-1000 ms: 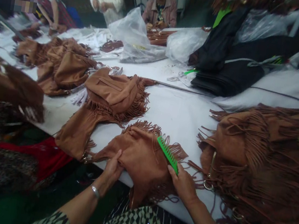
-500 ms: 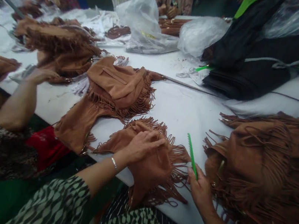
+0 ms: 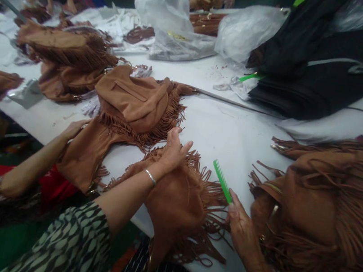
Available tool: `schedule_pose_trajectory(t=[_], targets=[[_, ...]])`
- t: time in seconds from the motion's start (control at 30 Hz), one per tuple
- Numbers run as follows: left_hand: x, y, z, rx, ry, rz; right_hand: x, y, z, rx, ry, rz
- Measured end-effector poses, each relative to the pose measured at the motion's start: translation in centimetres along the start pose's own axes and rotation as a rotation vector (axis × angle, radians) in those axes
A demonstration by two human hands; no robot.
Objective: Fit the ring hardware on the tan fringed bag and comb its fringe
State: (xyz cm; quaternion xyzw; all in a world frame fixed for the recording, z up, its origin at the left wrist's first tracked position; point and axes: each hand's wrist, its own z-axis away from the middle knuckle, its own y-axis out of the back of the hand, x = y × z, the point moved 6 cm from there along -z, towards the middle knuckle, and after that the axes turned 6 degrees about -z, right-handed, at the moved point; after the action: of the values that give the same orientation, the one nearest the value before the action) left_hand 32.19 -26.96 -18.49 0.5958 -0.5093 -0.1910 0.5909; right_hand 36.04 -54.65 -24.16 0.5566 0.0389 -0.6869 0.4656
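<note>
A brown fringed suede bag (image 3: 177,194) lies in front of me at the table's near edge, one corner hanging over. My left hand (image 3: 173,150) is at its far side, fingers apart and holding nothing; whether it touches the suede I cannot tell. In my right hand (image 3: 239,226) is a green comb (image 3: 222,181), gripped at one end, its teeth over the white table beside the fringe. The bag's strands spread out on the right, towards that hand.
Another fringed bag (image 3: 132,97) lies beyond on the left, where a co-worker's hand (image 3: 75,129) touches its brown suede. More fringed bags (image 3: 315,197) are heaped at the right. Black folded material (image 3: 286,92) and plastic bags (image 3: 172,16) stand at the back.
My left hand has lifted off the middle of the bag and moved to its far edge. The comb has tilted left. A co-worker's hand has come down to the suede at left.
</note>
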Motion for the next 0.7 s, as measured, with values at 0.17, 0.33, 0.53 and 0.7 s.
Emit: schedule_pose_trajectory(t=[0.17, 0.33, 0.53, 0.7], targets=[[-0.8, -0.9, 7.2, 0.038, -0.107, -0.229, -2.9, -2.9, -4.5, -0.268, 0.229, 0.121], [-2.6, -3.3, 12.7, 0.028, -0.126, -0.272, -4.5, -6.9, -6.3, -0.366, 0.276, 0.525], [-3.0, -3.7, 13.0, 0.013, -0.114, -0.185, -5.3, -7.1, -8.0, -0.335, 0.186, 0.763], [-3.5, -4.1, 12.9, -0.062, -0.064, -0.173, -5.4, -6.1, -13.0, -0.265, 0.116, 0.804]])
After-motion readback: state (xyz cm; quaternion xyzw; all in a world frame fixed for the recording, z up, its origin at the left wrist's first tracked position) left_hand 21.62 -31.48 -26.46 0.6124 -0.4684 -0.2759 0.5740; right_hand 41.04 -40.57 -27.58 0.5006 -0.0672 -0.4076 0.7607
